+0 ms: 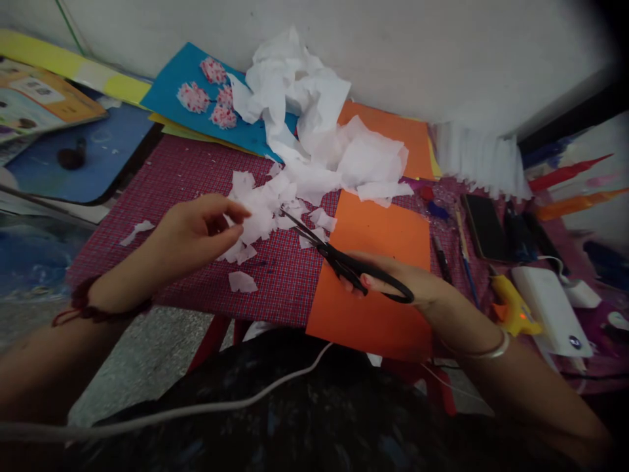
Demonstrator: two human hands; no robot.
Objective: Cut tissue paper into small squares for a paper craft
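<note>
White cable (pixel 255 396) is crossing the dark garment (pixel 275 436). Beyond, the right hand (pixel 405 270) is gripping black-handled scissors (pixel 344 261), their blades pointing at tissue-paper scraps (pixel 258 219) lying on the desk (pixel 184 172); the left hand (pixel 196 226) is hovering just beside, its grip loosely parted and seemingly empty. Cutting cleanly is probably calling for that hand to be holding the tissue taut, keeping well clear of the blades.
</note>
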